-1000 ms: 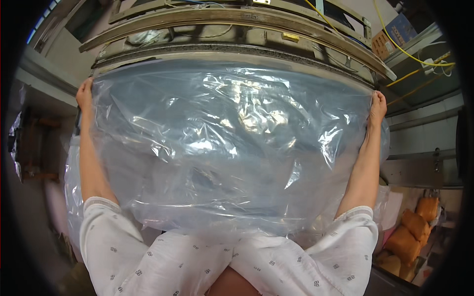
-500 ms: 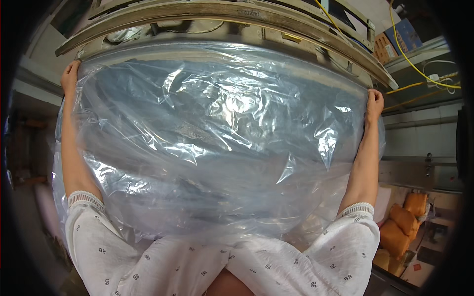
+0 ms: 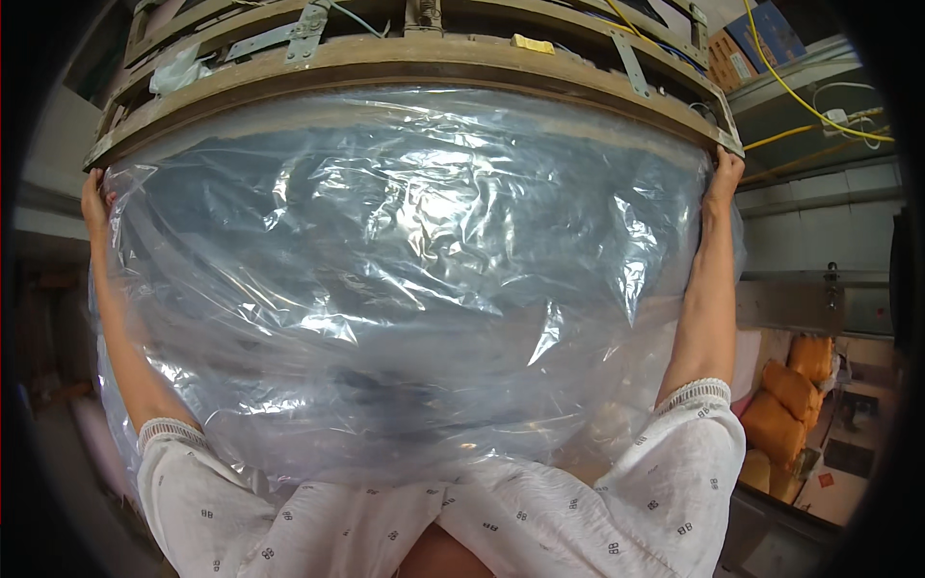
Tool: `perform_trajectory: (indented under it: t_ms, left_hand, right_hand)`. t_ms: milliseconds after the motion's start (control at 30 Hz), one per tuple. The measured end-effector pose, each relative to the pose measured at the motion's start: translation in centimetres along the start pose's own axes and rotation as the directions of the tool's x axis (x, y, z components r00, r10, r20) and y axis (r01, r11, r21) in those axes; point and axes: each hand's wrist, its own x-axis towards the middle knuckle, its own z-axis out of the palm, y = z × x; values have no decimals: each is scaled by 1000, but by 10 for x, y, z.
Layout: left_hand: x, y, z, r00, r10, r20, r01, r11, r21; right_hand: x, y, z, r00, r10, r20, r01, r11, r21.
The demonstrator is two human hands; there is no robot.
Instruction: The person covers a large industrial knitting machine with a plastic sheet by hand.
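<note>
A wide clear plastic sheet [image 3: 453, 250] stretches across in front of me, wrinkled and shiny, with something dark showing through it. Its near part hangs in folds against my white patterned shirt. My left hand [image 3: 94, 200] is closed on the sheet's far left corner, just below the end of a wooden frame [image 3: 424, 69]. My right hand [image 3: 723, 178] is closed at the far right corner, its fingertips against the frame's right end. The frame's front bar lies along the sheet's far edge and hides that edge.
Metal brackets [image 3: 306, 34] and a yellow block [image 3: 532, 45] are on the frame, with a crumpled pale plastic bag [image 3: 180, 71] at its left. A yellow cable [image 3: 779, 77] hangs at the far right near a blue box [image 3: 766, 37]. Orange bundles [image 3: 782, 409] lie to the right.
The frame's front bar now meets the sheet's far edge; the gap behind it has gone. My left hand has moved left and nearer, my right hand slightly farther away.
</note>
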Motion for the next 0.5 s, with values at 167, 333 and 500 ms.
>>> perform_trajectory:
  t_ms: [167,333,500]
  left_hand:
    - [-15,11,10,998,37,-43,-34,997,65]
    - [-55,44,35,900,19,435,-273,804,528]
    - [-53,130,-131,981,151,124,-195,818,542]
  right_hand:
    - [-3,-7,4,995,-77,-64,80,996,33]
    - [12,-14,-45,880,295,372,-205,943,-263]
    - [-81,-115,-75,612,23,790,59,996,-74]
